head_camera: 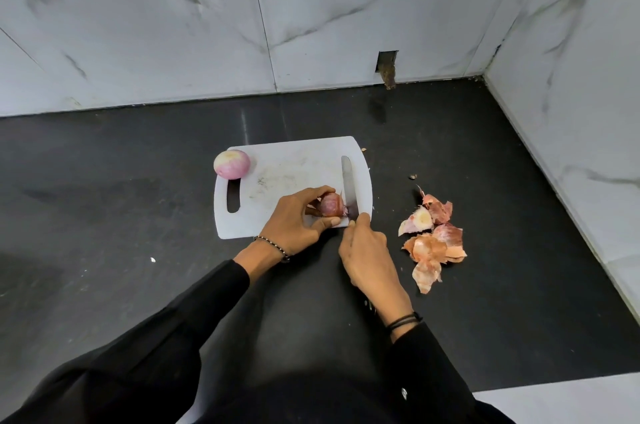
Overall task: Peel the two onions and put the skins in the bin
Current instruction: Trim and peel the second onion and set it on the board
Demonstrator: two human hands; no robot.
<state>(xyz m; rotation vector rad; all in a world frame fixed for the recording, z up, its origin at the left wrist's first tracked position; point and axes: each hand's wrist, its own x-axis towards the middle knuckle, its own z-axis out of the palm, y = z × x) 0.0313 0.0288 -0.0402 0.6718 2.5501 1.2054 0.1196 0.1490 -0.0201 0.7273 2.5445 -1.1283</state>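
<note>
Two onions on site. Peeled onion (231,164), pale with pink streaks, sits at the far left corner of the board (287,160), just beyond its slot handle. Second onion (331,204), with its red-brown skin on, lies at the near right part of the board.

Left hand (298,219) curls round the second onion, fingers over the top, thumb beneath on the near side. Right hand (365,255) wraps the knife (347,186) at the handle, which is hidden under the palm. Blade points away along the board's right side, and its near part meets the onion's right end.

Skins (433,236) lie in a loose heap on the dark counter (138,181), right of the board and apart from it; one cut end piece is among them. A small scrap (412,176) lies just beyond the heap.

Marbled wall (173,25) behind and to the right. Beaded bracelet (273,247) on left wrist, black bands (403,319) on right; black sleeves.
</note>
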